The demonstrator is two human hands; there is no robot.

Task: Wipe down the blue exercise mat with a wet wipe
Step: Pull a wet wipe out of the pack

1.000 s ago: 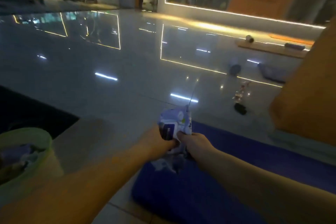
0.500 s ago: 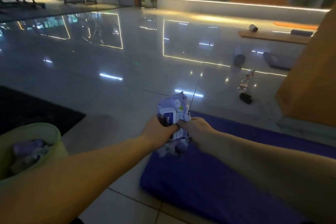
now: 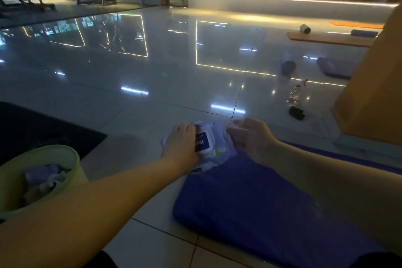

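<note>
From the head camera, the left hand (image 3: 182, 143) is gripping the wet wipe pack (image 3: 212, 140) on its left side, fingers curled over its far edge. It is probably pinning the soft pack down so a sheet can be drawn out without the whole pack lifting. The pack is lying at the far left corner of the blue exercise mat (image 3: 250, 202), label flap facing up.

The right hand (image 3: 250, 137) is hovering at the pack's right edge with its fingers curled. I cannot tell whether it is pinching a wipe yet. The mat is lying flat on the tiled floor (image 3: 152, 76) and does not look wiped yet.

A green bin (image 3: 75, 160) of crumpled scraps is standing just left of the left forearm, likely placed there for used wipes. A spray bottle (image 3: 295, 93) is standing well beyond the mat.
</note>
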